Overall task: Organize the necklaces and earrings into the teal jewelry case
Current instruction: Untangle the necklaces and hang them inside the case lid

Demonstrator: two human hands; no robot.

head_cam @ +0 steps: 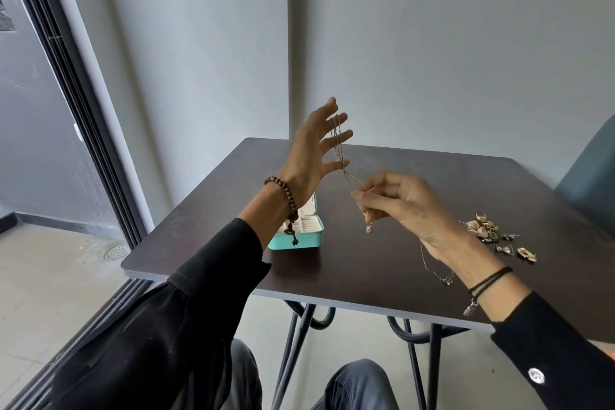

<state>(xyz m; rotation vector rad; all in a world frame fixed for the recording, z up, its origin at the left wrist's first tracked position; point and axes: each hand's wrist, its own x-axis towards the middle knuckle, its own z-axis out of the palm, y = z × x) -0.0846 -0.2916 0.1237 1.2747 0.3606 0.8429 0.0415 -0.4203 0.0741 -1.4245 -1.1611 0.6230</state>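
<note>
While the right hand (pixel 401 206) pinches one thin silver chain necklace (pixel 338 146), the chain hangs over the straight, spread fingers of the left hand (pixel 311 151). Under the pinch, a second thin necklace (pixel 432 271) lies on the dark table (pixel 366 263). To the left sits one open teal jewelry case (pixel 307 241). To the right is a heap of gold earrings (pixel 482 230).

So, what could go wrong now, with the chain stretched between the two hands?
1. The thin necklace lies only over the spread fingers of the left hand; it may slip off or tangle.
2. The right hand pinches it near the pendant; a hard pull could strain the chain.
3. The right wrist hangs over a second necklace on the table and may drag it.
</note>
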